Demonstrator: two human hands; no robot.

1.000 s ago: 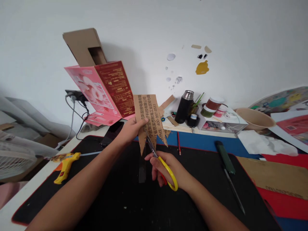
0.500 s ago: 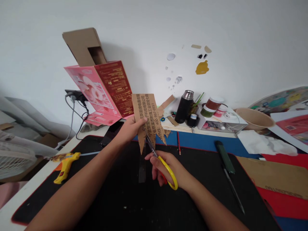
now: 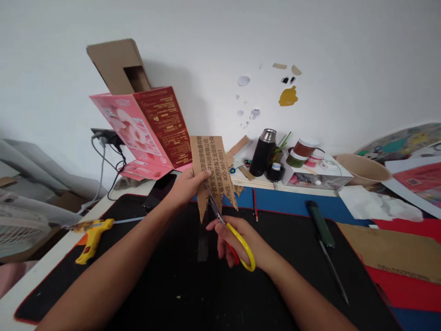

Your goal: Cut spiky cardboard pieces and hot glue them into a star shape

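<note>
A piece of brown cardboard (image 3: 220,161) with printed characters and pointed, jagged lower edges is held upright over the black mat (image 3: 165,285). My left hand (image 3: 188,185) pinches its left side, thumb in front. The scissors (image 3: 241,239), with yellow and red handles, are in my right hand (image 3: 237,236), fingers through the loops. Their blades point up and left into the cardboard's lower part, just below my left thumb. The blade tips are partly hidden against the cardboard.
A yellow glue gun (image 3: 93,239) lies on the left. A green cutter (image 3: 320,225) and a red pencil (image 3: 255,204) lie on the right. Behind stand a pink box (image 3: 127,128), a black flask (image 3: 262,154) and paint jars (image 3: 303,149). Flat cardboard (image 3: 396,248) lies far right.
The view has shifted slightly. Both hands keep the same grips, and the scissors and cardboard stay in nearly the same place.
</note>
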